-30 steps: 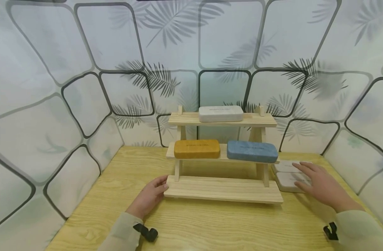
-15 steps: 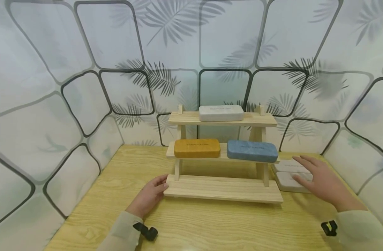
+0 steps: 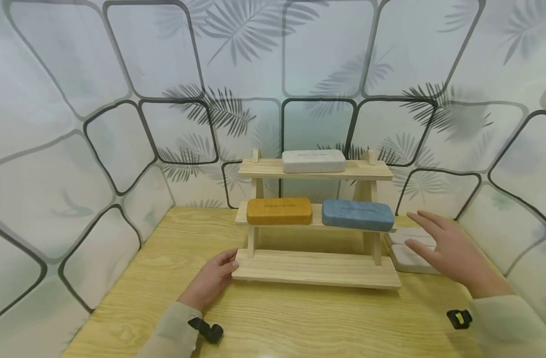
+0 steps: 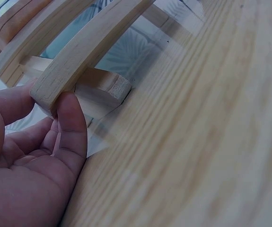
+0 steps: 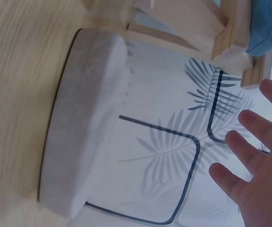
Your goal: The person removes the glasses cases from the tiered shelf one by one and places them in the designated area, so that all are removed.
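Note:
A three-tier wooden display rack [image 3: 315, 268] stands on the table. My left hand [image 3: 212, 278] pinches the left end of its bottom shelf; in the left wrist view the thumb and fingers [image 4: 72, 118] close around the board's end. On the middle shelf lie a mustard-yellow glasses case [image 3: 279, 211] and a blue glasses case [image 3: 358, 215]. The top shelf carries a white glasses case [image 3: 313, 161]. My right hand [image 3: 456, 256] hovers, fingers spread and holding nothing, above two whitish glasses cases [image 3: 409, 258] to the right of the rack. The hand partly covers them.
Pale wood-grain table [image 3: 318, 318] surrounds the rack. Patterned curtain-like sheets [image 3: 246, 64] with leaf prints and dark outlines enclose the back and both sides. Black wrist straps or mounts show at both sleeves.
My right hand has lifted off the whitish cases and shifted slightly up and left toward the rack. The left hand keeps its grip on the shelf, and the cases stay in place.

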`<state>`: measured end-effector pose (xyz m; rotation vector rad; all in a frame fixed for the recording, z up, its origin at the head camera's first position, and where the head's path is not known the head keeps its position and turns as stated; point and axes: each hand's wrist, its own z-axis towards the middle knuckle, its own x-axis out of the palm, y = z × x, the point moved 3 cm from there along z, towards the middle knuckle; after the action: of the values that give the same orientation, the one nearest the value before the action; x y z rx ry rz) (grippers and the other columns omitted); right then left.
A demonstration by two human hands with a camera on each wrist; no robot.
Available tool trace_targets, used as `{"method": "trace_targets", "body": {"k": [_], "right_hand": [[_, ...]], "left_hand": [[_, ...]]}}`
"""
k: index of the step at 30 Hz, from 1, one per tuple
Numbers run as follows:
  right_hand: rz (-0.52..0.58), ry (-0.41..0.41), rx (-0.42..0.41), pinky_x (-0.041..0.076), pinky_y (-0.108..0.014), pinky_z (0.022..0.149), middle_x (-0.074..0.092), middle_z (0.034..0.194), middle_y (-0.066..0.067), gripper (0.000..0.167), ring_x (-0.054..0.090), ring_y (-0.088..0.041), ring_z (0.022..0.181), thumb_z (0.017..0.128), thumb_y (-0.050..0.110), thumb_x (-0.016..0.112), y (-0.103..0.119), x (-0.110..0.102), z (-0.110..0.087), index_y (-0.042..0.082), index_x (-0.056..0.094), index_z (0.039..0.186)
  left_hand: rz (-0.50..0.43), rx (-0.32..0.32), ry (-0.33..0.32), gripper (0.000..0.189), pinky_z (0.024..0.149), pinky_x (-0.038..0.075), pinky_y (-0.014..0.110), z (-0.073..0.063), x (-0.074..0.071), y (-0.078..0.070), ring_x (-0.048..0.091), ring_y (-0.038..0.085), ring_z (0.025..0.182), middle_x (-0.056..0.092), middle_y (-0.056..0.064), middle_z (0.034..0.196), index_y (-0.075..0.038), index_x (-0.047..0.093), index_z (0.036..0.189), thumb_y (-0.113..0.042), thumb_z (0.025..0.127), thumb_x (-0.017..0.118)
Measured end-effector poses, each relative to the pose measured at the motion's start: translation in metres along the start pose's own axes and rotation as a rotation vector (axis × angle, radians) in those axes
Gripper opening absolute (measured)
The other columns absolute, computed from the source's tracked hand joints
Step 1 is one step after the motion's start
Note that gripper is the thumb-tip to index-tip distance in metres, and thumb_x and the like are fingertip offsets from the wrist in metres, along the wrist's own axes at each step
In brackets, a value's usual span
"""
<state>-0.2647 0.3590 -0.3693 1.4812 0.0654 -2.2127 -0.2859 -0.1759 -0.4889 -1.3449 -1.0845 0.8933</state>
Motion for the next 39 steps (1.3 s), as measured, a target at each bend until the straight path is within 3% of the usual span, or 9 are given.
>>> {"method": "trace_targets", "body": {"k": [13,33,39], "right_hand": [[-0.04,-0.002,-0.039,0.032,-0.072,0.097,0.039,0.152,-0.025,0.076,0.038,-0.054,0.131,0.093,0.046,0.072,0.035,-0.005,0.017,0.013,0.042,0.156],[-0.047,0.026,-0.114,0.032,-0.069,0.103,0.039,0.153,-0.021,0.075,0.037,-0.048,0.135,0.092,0.044,0.073,0.065,-0.001,0.045,0.016,0.043,0.155],[-0.051,0.036,-0.101,0.033,-0.069,0.102,0.038,0.155,-0.018,0.075,0.035,-0.047,0.137,0.092,0.046,0.073,0.066,0.007,0.053,0.018,0.043,0.155]], "left_hand": [[0.005,-0.011,0.009,0.06,0.101,0.046,0.033,0.001,-0.002,0.001,0.05,0.027,0.128,0.042,0.025,0.149,0.005,0.028,0.155,-0.017,0.106,0.054],[0.016,-0.01,0.016,0.059,0.101,0.046,0.034,-0.001,0.0,-0.002,0.051,0.027,0.127,0.043,0.024,0.148,0.005,0.027,0.155,-0.018,0.107,0.053],[0.009,-0.007,0.018,0.058,0.1,0.047,0.035,0.0,0.0,-0.001,0.053,0.026,0.125,0.044,0.024,0.147,0.005,0.028,0.155,-0.016,0.107,0.053]]}}
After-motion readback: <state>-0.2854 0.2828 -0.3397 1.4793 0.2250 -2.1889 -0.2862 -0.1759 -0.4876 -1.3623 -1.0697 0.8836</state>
